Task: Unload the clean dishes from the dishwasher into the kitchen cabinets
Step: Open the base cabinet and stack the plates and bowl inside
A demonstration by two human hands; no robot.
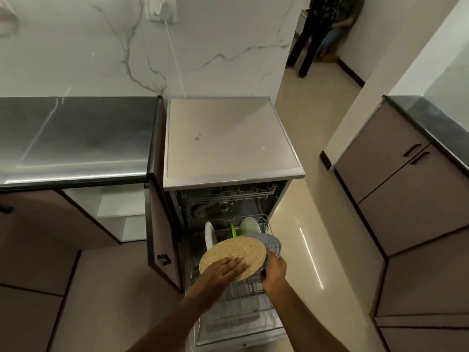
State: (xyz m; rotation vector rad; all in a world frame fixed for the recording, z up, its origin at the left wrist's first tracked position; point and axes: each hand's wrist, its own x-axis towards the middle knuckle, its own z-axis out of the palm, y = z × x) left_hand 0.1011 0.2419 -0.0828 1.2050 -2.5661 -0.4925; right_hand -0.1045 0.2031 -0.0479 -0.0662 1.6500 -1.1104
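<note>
Head view, tan plate (234,252) tilted, face up, both hands holding

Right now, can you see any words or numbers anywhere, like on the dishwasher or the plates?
No text can be read in this picture.
The dishwasher has a small dark mark on its top, too blurred to read as letters.
The tan plate held by the hands shows only a speckled pattern, no words.
The wall socket bears no legible label.
</note>
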